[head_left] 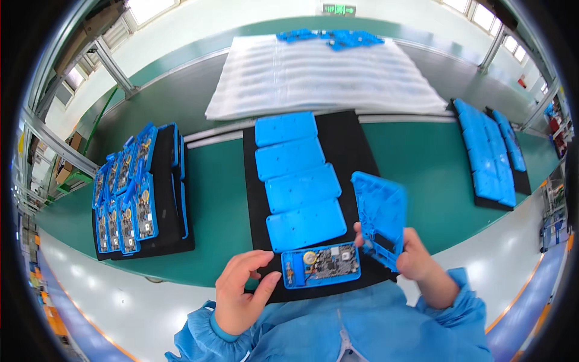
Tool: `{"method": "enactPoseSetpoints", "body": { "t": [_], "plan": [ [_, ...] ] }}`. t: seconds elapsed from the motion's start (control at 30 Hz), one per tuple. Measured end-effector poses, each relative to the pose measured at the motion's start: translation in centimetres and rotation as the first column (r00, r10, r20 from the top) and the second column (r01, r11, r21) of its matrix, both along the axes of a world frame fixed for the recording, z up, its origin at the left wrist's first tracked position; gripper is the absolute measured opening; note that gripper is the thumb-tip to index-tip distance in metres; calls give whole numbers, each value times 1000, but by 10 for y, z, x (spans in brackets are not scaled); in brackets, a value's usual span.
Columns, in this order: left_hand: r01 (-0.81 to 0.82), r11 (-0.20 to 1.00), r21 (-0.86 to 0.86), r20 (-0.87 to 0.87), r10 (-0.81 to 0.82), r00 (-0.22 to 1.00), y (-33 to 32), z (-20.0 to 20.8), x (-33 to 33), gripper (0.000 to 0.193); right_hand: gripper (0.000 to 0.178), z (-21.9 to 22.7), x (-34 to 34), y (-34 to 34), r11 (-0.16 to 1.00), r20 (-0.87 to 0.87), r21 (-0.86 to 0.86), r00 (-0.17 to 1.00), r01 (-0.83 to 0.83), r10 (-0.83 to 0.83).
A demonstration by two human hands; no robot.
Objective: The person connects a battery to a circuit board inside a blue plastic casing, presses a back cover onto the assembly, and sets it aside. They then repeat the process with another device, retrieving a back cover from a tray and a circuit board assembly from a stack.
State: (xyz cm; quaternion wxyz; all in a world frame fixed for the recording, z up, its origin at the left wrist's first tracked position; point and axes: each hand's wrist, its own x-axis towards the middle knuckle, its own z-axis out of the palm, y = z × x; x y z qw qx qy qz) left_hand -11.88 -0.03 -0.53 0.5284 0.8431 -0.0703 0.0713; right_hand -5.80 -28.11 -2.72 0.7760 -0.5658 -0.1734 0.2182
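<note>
Blue cover point(381, 208), pinched by your right hand point(415, 258), seems light, stiff; hold its rim. Your left hand point(238, 292), fingers parted, is beside circuit-board housing point(325, 264), near worktop's point(220, 187) front edge.

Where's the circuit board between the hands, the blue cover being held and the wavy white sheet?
Circuit board point(332, 263): head view, middle of its face.
Held blue cover point(381, 208): head view, its inner side.
Wavy white sheet point(325, 79): head view, its middle.

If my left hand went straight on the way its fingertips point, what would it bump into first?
Your left hand would probably first meet the left end of the open blue rectangular plastic case holding a grey circuit board, though depth is unclear.
</note>
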Motion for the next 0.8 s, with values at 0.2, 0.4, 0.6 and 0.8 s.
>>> {"method": "enactPoseSetpoints", "body": {
  "t": [0.2,0.4,0.6,0.8],
  "plan": [
    [-68,990,125,-24,71,997,8,-19,-12,32,72,16,4,12,693,683,-626,680,357,267],
    [69,961,267,56,-87,995,14,-15,-2,39,73,19,-5,28,493,555,-812,676,313,485],
    [211,861,463,47,-261,964,5,-19,5,55,77,14,-6,32,464,541,-826,680,319,496],
    [255,773,581,-25,-297,955,0,-15,12,58,69,10,-4,19,476,487,-842,735,252,472]
  ]
}}
